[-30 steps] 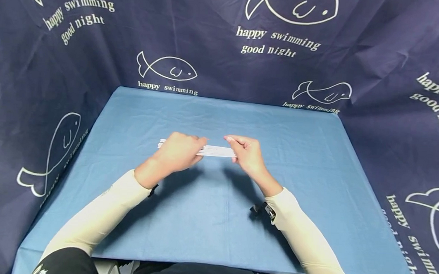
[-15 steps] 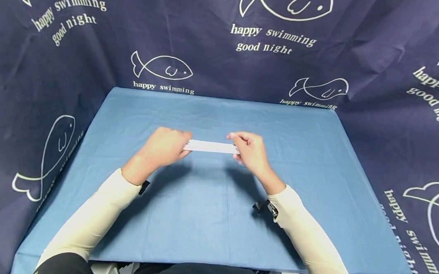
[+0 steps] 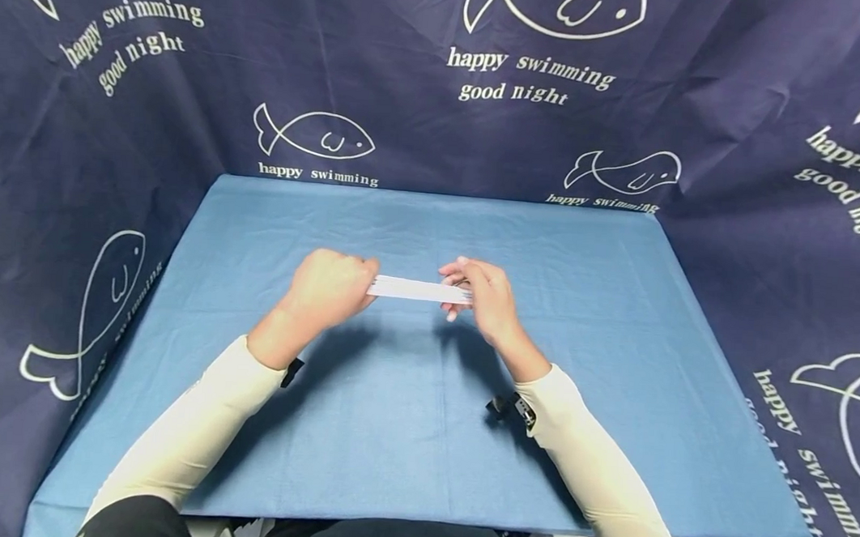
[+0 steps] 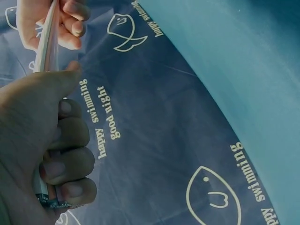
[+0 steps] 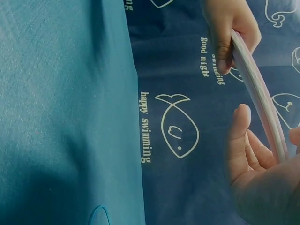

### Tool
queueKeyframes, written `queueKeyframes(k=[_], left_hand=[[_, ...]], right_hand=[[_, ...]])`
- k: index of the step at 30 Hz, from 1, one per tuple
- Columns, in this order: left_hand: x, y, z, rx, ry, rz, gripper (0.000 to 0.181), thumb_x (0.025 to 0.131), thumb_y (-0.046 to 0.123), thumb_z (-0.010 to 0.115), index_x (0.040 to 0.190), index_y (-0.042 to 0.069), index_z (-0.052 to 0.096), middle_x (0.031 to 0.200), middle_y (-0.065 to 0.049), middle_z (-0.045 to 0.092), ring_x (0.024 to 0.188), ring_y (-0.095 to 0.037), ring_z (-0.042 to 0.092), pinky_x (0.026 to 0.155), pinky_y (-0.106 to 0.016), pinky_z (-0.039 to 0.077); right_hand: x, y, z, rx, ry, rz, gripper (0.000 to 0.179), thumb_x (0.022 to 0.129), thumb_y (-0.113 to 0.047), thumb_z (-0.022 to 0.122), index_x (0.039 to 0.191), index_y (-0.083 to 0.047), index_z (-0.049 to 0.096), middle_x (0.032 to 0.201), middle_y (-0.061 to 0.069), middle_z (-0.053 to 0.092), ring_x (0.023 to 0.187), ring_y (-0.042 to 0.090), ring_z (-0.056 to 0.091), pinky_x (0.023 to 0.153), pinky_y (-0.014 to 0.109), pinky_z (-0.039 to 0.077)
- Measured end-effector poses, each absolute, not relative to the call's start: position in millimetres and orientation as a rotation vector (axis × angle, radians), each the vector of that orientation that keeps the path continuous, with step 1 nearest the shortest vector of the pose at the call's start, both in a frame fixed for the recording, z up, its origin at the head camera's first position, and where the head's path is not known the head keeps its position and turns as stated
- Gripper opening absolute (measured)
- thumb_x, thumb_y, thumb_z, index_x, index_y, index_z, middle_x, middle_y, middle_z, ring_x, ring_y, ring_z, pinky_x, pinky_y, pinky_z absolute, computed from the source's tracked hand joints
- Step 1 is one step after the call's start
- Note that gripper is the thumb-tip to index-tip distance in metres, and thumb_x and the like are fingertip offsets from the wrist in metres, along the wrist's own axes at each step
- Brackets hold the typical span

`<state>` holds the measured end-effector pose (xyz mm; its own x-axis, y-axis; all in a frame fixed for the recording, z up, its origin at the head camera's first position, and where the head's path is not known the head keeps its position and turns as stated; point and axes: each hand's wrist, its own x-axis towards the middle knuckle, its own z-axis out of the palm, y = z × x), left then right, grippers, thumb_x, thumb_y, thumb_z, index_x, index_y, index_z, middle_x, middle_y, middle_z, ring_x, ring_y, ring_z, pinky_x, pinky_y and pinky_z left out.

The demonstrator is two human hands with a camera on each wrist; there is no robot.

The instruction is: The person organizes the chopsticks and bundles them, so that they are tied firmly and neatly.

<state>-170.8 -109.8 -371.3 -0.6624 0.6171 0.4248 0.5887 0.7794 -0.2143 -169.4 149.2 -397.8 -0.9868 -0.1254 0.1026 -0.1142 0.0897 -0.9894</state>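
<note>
A long, narrow white bundle (image 3: 414, 289) of thin layers, like pleated paper, spans the space between both hands above the table. My left hand (image 3: 329, 286) grips its left end, fingers curled round it. In the left wrist view a glittery dark band (image 4: 54, 201) shows at the lower end, beneath the little finger. My right hand (image 3: 492, 303) is at the opposite end with its fingers loosely extended. The right wrist view shows the bundle (image 5: 260, 93) curving slightly, its near end running in among the spread fingers (image 5: 240, 124) of the right hand.
A blue cloth (image 3: 407, 429) covers the table. Dark blue curtains (image 3: 425, 90) with white fish and lettering enclose the back and both sides. A black device (image 3: 513, 411) is strapped at the right wrist. A thin teal loop (image 5: 99, 214) shows low in the right wrist view.
My left hand has shifted left to the bundle's end, which earlier stuck out past it. The right hand's fingers have loosened from a pinch and spread.
</note>
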Motion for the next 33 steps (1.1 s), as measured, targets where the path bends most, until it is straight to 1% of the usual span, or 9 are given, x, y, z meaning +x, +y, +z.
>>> queueKeyframes(k=[4, 7, 13, 17, 21, 23, 25, 29, 33], left_hand=[[-169.9, -110.3, -372.1, -0.900, -2.555, 0.099, 0.026, 0.083, 0.025, 0.081, 0.078, 0.010, 0.060, 0.062, -0.003, 0.064, 0.049, -0.024, 0.059, 0.046, -0.044, 0.048], [-171.3, -110.8, -373.3, -0.923, -2.617, 0.071, 0.027, 0.086, 0.027, 0.080, 0.081, 0.010, 0.061, 0.064, -0.003, 0.064, 0.050, -0.023, 0.059, 0.047, -0.043, 0.048], [-173.3, -119.8, -380.5, -0.936, -2.727, -0.049, 0.025, 0.090, 0.027, 0.076, 0.080, 0.012, 0.059, 0.063, -0.001, 0.060, 0.052, -0.023, 0.056, 0.049, -0.044, 0.047], [-173.6, -125.7, -381.4, -0.912, -2.708, -0.066, 0.028, 0.091, 0.028, 0.075, 0.076, 0.014, 0.056, 0.060, 0.000, 0.056, 0.049, -0.023, 0.054, 0.046, -0.045, 0.046], [-173.0, -129.9, -380.0, -0.919, -2.679, -0.076, 0.028, 0.091, 0.028, 0.075, 0.076, 0.014, 0.056, 0.059, -0.001, 0.056, 0.049, -0.023, 0.055, 0.046, -0.045, 0.045], [-171.9, -132.3, -378.9, -0.911, -2.684, -0.078, 0.028, 0.091, 0.027, 0.074, 0.076, 0.014, 0.056, 0.059, -0.001, 0.056, 0.049, -0.023, 0.054, 0.046, -0.044, 0.045], [-170.3, -135.0, -378.0, -0.901, -2.691, -0.079, 0.027, 0.091, 0.026, 0.074, 0.076, 0.013, 0.056, 0.060, -0.001, 0.056, 0.050, -0.024, 0.054, 0.046, -0.044, 0.045], [-168.6, -139.4, -378.0, -0.896, -2.698, -0.075, 0.026, 0.091, 0.026, 0.074, 0.076, 0.013, 0.056, 0.060, -0.001, 0.055, 0.049, -0.023, 0.053, 0.046, -0.044, 0.044], [-167.5, -142.2, -378.6, -0.906, -2.692, -0.084, 0.026, 0.090, 0.026, 0.074, 0.077, 0.013, 0.056, 0.060, -0.002, 0.055, 0.049, -0.023, 0.053, 0.045, -0.043, 0.044]], right_hand=[[-169.6, 147.7, -398.7, -0.228, 2.308, -2.088, 0.048, 0.107, -0.027, 0.045, 0.109, 0.012, 0.074, 0.073, 0.002, 0.072, 0.046, 0.016, 0.062, 0.046, 0.045, 0.056], [-170.2, 148.5, -396.4, -0.197, 2.328, -2.054, 0.046, 0.106, -0.026, 0.048, 0.109, 0.011, 0.075, 0.073, 0.003, 0.070, 0.045, 0.014, 0.060, 0.042, 0.037, 0.052], [-170.0, 148.9, -387.1, -0.221, 2.390, -1.909, 0.038, 0.105, -0.024, 0.052, 0.105, 0.005, 0.077, 0.074, 0.007, 0.069, 0.044, 0.013, 0.056, 0.039, 0.031, 0.044], [-174.1, 153.4, -386.3, -0.306, 2.418, -1.839, 0.047, 0.108, -0.030, 0.046, 0.106, 0.006, 0.076, 0.071, 0.002, 0.068, 0.044, 0.015, 0.056, 0.038, 0.029, 0.040], [-181.2, 163.8, -390.9, -0.298, 2.444, -1.858, 0.060, 0.111, -0.039, 0.040, 0.103, 0.009, 0.075, 0.071, -0.001, 0.066, 0.045, 0.016, 0.057, 0.038, 0.030, 0.039], [-185.6, 169.9, -395.4, -0.276, 2.496, -1.840, 0.059, 0.111, -0.042, 0.043, 0.104, 0.007, 0.076, 0.073, 0.001, 0.068, 0.045, 0.012, 0.055, 0.038, 0.028, 0.038], [-191.2, 175.7, -401.8, -0.262, 2.555, -1.808, 0.054, 0.111, -0.041, 0.048, 0.107, 0.004, 0.076, 0.077, 0.007, 0.070, 0.047, 0.009, 0.054, 0.041, 0.025, 0.040], [-200.8, 186.3, -414.7, -0.272, 2.685, -1.696, 0.035, 0.108, -0.029, 0.059, 0.110, 0.003, 0.074, 0.085, 0.021, 0.071, 0.054, 0.008, 0.054, 0.050, 0.023, 0.046], [-204.9, 194.8, -421.3, -0.294, 2.780, -1.457, 0.021, 0.101, -0.010, 0.066, 0.115, 0.004, 0.072, 0.093, 0.021, 0.070, 0.059, 0.011, 0.059, 0.056, 0.024, 0.051]])
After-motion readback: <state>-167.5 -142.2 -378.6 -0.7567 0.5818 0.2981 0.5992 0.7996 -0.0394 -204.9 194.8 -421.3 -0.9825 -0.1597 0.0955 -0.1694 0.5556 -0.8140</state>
